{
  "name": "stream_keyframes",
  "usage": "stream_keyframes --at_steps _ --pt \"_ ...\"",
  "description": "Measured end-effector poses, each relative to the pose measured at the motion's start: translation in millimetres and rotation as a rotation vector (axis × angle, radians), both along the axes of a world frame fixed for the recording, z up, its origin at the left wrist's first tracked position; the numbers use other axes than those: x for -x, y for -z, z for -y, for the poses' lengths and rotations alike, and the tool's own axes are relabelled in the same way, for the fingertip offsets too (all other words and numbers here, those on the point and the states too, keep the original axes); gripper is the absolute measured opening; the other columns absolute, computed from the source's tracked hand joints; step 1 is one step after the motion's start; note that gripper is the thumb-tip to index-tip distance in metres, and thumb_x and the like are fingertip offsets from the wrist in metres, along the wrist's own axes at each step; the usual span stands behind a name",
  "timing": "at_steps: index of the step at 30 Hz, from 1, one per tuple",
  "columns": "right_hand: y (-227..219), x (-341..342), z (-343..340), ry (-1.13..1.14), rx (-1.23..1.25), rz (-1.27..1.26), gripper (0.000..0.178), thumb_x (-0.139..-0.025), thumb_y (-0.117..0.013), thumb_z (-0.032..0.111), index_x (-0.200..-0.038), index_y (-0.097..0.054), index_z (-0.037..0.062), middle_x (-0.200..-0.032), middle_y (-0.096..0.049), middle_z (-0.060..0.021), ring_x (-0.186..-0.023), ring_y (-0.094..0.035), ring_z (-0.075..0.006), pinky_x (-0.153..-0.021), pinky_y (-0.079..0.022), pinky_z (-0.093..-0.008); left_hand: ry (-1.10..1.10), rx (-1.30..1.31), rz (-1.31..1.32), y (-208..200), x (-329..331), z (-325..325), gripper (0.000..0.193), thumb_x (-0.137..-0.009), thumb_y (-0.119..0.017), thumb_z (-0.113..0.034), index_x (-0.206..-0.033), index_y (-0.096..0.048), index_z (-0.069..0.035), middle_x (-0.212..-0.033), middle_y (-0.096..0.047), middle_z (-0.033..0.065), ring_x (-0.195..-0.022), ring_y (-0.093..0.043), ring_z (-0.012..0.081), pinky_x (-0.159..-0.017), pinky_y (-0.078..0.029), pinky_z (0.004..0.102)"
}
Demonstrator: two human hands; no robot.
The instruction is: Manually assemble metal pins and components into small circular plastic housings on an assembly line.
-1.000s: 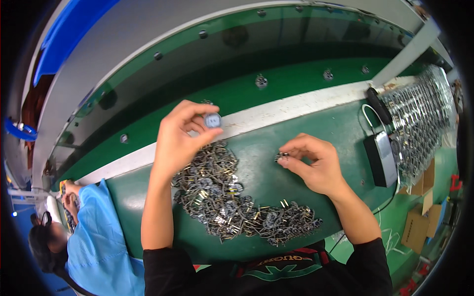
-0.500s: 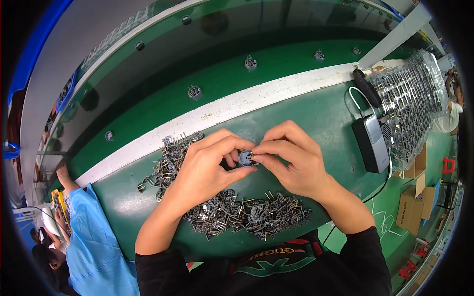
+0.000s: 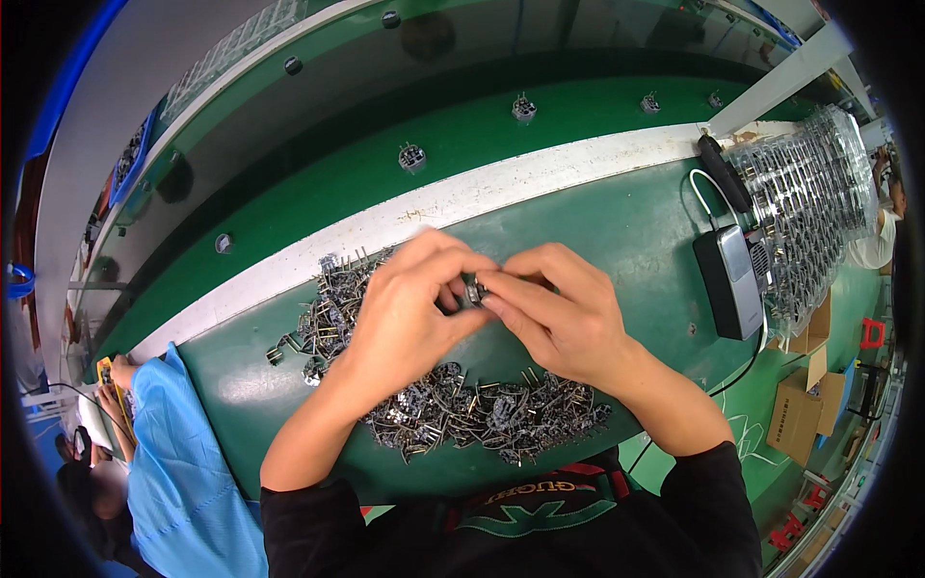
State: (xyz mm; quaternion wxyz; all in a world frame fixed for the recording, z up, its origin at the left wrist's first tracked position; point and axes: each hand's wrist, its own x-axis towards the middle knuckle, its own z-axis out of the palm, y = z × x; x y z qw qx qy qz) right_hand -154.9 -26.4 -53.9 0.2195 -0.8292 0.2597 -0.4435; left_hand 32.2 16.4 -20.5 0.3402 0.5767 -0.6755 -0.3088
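Above the green worktable [image 3: 617,222], both hands meet at a small round grey plastic housing [image 3: 474,291]. My left hand [image 3: 405,303] is closed around it, thumb and fingers pinching its sides. The thumb and forefinger of my right hand [image 3: 564,308] press together against its right side; whether they grip a separate small piece there is hidden. The housing sits tilted, mostly covered by fingertips. Below my hands lies a heap of dark small electronic parts with metal pins [image 3: 491,414]. Another pile of such parts [image 3: 332,313] lies beside my left wrist.
Beyond a white ledge [image 3: 482,193], a green conveyor belt [image 3: 318,193] carries several spaced housings, one with pins [image 3: 412,157]. At right are a black-and-grey box with a cable [image 3: 729,279] and stacked clear trays [image 3: 809,212]. A co-worker's blue-clothed arm [image 3: 183,453] is at left.
The housing has turned between my fingers, its slotted face now less visible. My right fingertips have shifted slightly left. Housings on the belt have moved right, and the co-worker's hand has drawn nearer.
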Motion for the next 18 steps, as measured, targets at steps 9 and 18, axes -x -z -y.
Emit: stream_keyframes --at_steps 9,18 --pt "-9.8 37.7 16.1 -0.406 -0.249 -0.448 0.023 -0.079 -0.077 0.005 -0.101 -0.077 0.0132 -0.083 -0.057 -0.0005 -0.078 -0.056 -0.0212 -0.075 -0.042 -0.0344 -0.396 0.13 0.422 6.5 -89.2 37.4 0.037 -0.077 -0.081 -0.012 -0.113 -0.074 -0.006 -0.1 -0.07 0.0067 -0.073 -0.056 0.016 -0.067 -0.048 0.0318" --pt "-10.6 38.9 11.8 -0.662 -0.35 -0.693 0.01 -0.08 -0.078 0.017 -0.09 -0.079 0.0203 -0.082 -0.051 0.0018 -0.091 -0.051 -0.019 -0.088 -0.034 -0.034 -0.538 -0.106 0.389 32.3 -186.5 37.5 0.044 -0.08 -0.08 -0.023 -0.121 -0.072 -0.007 -0.111 -0.071 0.0131 -0.078 -0.061 0.0189 -0.077 -0.051 0.0345"
